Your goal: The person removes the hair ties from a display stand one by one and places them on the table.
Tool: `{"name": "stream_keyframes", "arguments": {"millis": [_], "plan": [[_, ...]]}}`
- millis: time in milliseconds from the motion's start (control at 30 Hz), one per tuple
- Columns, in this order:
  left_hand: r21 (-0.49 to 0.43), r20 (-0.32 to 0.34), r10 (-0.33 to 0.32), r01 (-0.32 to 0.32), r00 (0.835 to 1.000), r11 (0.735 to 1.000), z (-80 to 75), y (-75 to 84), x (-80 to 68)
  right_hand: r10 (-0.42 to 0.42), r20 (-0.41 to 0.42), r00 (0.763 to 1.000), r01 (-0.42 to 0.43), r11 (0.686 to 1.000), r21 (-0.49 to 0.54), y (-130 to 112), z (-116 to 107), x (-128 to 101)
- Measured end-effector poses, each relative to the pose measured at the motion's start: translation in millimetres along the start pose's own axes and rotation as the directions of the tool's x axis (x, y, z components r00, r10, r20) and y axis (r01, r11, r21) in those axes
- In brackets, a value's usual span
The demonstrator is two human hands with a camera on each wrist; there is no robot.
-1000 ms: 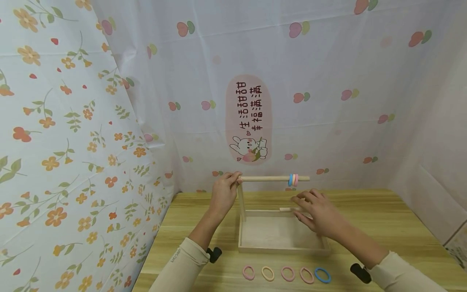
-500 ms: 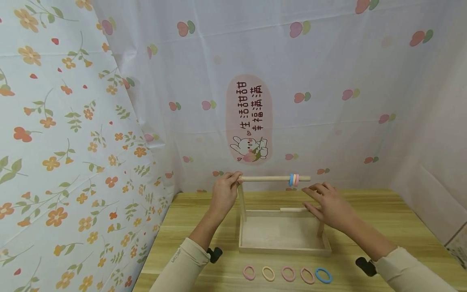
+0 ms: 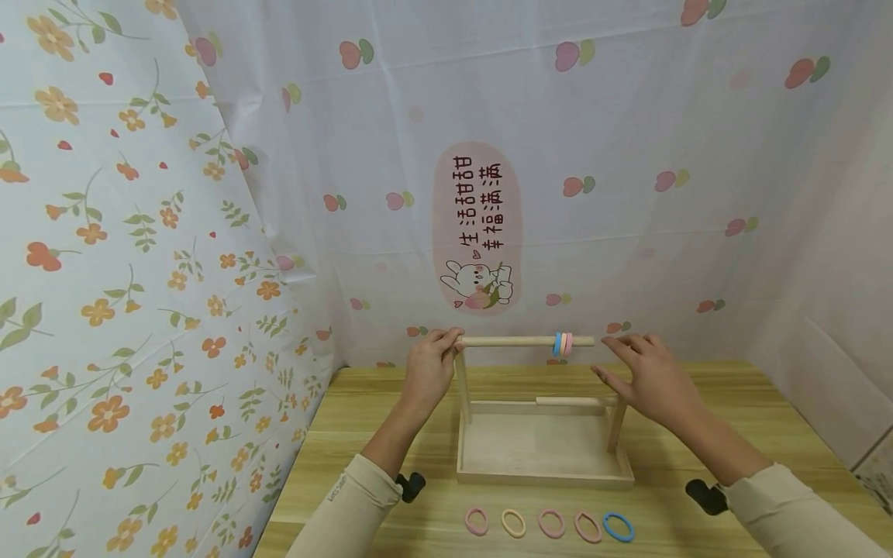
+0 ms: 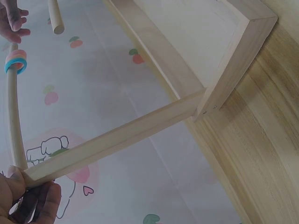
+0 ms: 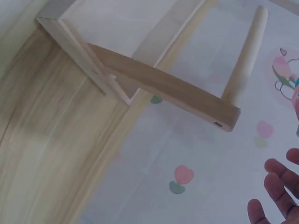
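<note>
My left hand (image 3: 444,342) grips the left end of a horizontal wooden dowel (image 3: 516,341) atop the left post (image 3: 462,387) of a wooden tray stand (image 3: 544,474). A blue and a pink ring (image 3: 562,343) hang near the dowel's right end. My right hand (image 3: 631,358) hovers open just right of that free end, above the right post (image 3: 615,422), holding nothing. In the left wrist view my fingers (image 4: 39,200) pinch the dowel (image 4: 11,121) where it meets the post (image 4: 117,140). The right wrist view shows the right post (image 5: 163,88) and my straight fingertips (image 5: 280,186).
Several hair-tie rings lie in a row on the wooden table (image 3: 698,403) before the tray: pink (image 3: 477,521), yellow (image 3: 512,523), two pink, and blue (image 3: 618,527). A short lower dowel (image 3: 568,401) crosses the tray's back. Printed cloth walls close in on the left and behind.
My right hand has risen from over the tray and moved right, up to the dowel's free right end. The left hand and the dowel have stayed put.
</note>
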State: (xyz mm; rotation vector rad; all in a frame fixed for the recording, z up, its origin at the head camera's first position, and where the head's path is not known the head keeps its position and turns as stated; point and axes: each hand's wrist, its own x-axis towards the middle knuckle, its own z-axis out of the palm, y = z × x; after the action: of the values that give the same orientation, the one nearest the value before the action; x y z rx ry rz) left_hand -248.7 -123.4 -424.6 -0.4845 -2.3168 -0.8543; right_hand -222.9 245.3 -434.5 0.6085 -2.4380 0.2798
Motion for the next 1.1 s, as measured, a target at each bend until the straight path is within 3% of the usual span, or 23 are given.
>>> {"name": "stream_keyframes", "arguments": {"millis": [267, 533, 1100], "plan": [[-0.004, 0.002, 0.003, -0.003, 1.0, 1.0, -0.8, 0.2, -0.2, -0.007, -0.043, 0.999, 0.008, 1.0, 0.023, -7.4, 2.5, 10.2], [0.009, 0.0, 0.004, -0.004, 1.0, 1.0, -0.7, 0.9, -1.3, -0.086, -0.08, 0.993, 0.087, 0.996, 0.009, -17.5, 10.3, 21.5], [-0.002, 0.017, -0.006, 0.006, 1.0, 1.0, -2.2, 1.4, -0.8, -0.069, -0.084, 0.994, 0.065, 0.997, -0.045, -29.9, 12.2, 31.6]]}}
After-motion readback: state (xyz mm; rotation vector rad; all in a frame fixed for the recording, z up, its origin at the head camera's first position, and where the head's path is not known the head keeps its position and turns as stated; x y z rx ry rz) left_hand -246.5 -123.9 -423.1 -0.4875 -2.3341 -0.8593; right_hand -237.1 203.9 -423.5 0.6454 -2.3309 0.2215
